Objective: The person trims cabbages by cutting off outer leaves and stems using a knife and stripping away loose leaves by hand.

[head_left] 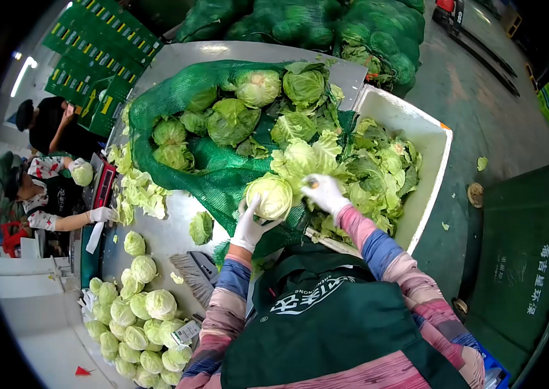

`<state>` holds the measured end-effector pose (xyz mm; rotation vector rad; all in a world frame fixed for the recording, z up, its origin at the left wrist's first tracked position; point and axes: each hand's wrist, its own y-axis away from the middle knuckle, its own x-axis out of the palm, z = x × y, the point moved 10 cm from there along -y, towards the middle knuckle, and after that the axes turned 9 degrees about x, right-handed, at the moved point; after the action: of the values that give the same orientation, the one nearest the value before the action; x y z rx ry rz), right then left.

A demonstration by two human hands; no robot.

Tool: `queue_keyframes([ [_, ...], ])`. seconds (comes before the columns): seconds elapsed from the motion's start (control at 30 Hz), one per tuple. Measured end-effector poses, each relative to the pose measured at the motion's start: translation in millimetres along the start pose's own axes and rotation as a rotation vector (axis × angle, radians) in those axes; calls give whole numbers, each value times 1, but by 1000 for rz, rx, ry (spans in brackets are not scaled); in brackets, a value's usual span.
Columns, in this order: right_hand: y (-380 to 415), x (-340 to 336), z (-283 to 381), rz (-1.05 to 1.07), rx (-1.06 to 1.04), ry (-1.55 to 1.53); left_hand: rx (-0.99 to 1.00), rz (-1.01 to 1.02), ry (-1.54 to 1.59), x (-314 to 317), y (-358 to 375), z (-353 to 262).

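One metal table [174, 227], smooth and pale grey, is set on a green floor [439, 91]. Full net sacks [281, 23] are stacked at twelve o'clock, green crates [102, 39] at ten, and a pallet truck [475, 55] is parked at one. Two co-workers [57, 129] [47, 194] are seen at nine; a cabbage [82, 172] is held by the lower one, beside a red-edged device [104, 185].

"海吉星环保" can be read sideways on a dark green bin [514, 272] at four o'clock. "NONG" is printed in white on the wearer's apron [326, 324]; a small card [187, 332] is laid on the smooth, rounded cabbages [135, 324] heaped at seven.

At the centre, a pale, tightly wrapped cabbage head [269, 196] is held over green mesh netting [216, 185] by the white-gloved left hand [251, 227], its fingers and thumb spread around the curve. The gloved right hand [323, 194] is placed just to the right, fingers bent by ruffled leaves [303, 159]; whether one is pinched cannot be told. Crumpled leaves [384, 181] are piled at three o'clock in a white, rough-rimmed box [435, 168], probably foam.
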<state>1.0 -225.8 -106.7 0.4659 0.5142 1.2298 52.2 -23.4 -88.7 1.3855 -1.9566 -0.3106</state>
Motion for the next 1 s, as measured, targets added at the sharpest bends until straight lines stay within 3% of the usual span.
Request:
queue_keyframes([
  [0.1, -9, -56, 4, -413, -185, 555, -155, 65, 211, 9, 1, 12],
  [0.13, -2, -55, 10, -406, -190, 548, -77, 163, 153, 26, 6, 8],
  [0.23, 29, -24, 29, -226, -230, 458, -196, 184, 340, 51, 13, 16],
  [0.3, 43, -8, 38, -183, -208, 524, -222, 122, -99, 48, 16, 16],
  [0.33, 36, -8, 31, -222, -208, 453, -115, 118, -449, 51, 18, 1],
  [0.43, 21, -11, 30, -255, -283, 445, 944, -141, -1548, 81, 22, -74],
  [0.47, 20, -11, 31, -260, -282, 438, 947, -134, -1554, 83, 11, -77],
  [0.53, 15, -2, 30, -153, -249, 435, 1122, 177, -1793, 118, -1, -64],
  [0.57, 19, 4, 36, -133, -256, 472, 1127, 178, -1791, 118, -7, -65],
  [0.63, 26, 11, 40, -220, -460, 463, 697, 268, -1646, 95, -37, -49],
  [0.7, 39, 14, 50, -205, -419, 532, 748, 236, -1595, 97, -35, -56],
  [0.77, 36, 19, 50, -195, -357, 684, 637, 215, -1613, 94, -40, -56],
  [0.93, 38, 22, 61, -175, -472, 769, 779, 249, -1596, 83, -52, -57],
  [1.0, 34, 22, 59, -172, -429, 842, 738, 246, -1536, 77, -59, -57],
])
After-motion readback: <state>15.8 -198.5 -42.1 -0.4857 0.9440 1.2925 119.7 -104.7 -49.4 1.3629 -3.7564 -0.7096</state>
